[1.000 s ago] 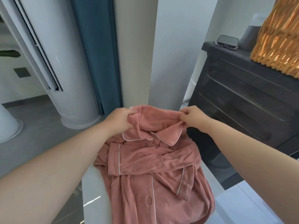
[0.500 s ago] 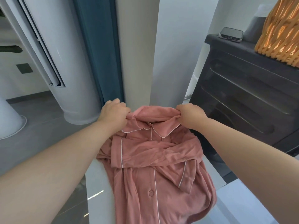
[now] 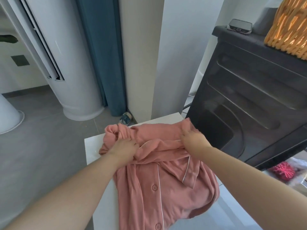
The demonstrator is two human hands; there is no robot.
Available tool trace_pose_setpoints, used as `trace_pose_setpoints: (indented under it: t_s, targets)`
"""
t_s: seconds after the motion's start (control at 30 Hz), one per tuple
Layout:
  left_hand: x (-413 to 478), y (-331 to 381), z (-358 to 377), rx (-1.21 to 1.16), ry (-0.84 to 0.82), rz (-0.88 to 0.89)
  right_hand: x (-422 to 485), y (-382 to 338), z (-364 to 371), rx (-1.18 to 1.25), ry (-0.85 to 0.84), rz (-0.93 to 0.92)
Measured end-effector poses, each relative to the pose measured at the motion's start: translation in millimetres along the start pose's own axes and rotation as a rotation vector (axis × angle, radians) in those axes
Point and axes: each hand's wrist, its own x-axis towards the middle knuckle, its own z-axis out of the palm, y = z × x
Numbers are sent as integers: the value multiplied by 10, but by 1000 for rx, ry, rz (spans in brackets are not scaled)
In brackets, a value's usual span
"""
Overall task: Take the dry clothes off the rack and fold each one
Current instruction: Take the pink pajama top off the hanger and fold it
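On a glossy white table, left hand and right hand clutch the soft, rumpled pink shirt.

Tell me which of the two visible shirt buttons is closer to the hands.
The upper button, below the left hand on the placket of the pink shirt. The other button sits at the frame's bottom edge, farther away.
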Motion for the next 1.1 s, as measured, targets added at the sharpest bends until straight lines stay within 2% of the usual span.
trace_pose_setpoints:
  t_s: [0.03,0.1,0.17,0.2,0.23,0.27,0.3,0.4,0.47,0.67,0.83,0.97,1.03,1.1]
  targets:
    - [-22,6,40,-166,-61,-41,-34,-9,42,68,-45,16]
    - [-64,-26,80,-470,89,-118,-93,16,36,162,-61,44]
    - [-33,-71,129,-544,393,-143,-87,23,-32,174,102,107]
    - [8,-59,129,-524,507,-141,-40,-8,-66,201,233,127]
    - [78,-16,100,-496,552,-149,28,-66,-88,243,328,135]
    - [161,41,50,-470,521,-175,110,-137,-112,282,400,134]
    - [244,104,14,-471,426,-221,186,-212,-132,321,363,134]
    - [445,228,97,-490,79,-389,319,-345,45,317,1,114]
    - [479,232,296,-456,-13,-412,315,-314,239,327,-120,117]
    - [471,277,558,-363,97,-436,341,-342,431,332,-51,165]
    - [547,244,539,-370,59,-435,417,-372,420,297,-53,234]
    - [573,147,454,-436,11,-363,476,-440,314,241,-91,295]
    - [466,95,426,-473,100,-300,439,-459,287,258,-94,283]
    - [249,40,392,-510,292,-272,343,-493,268,297,-26,230]
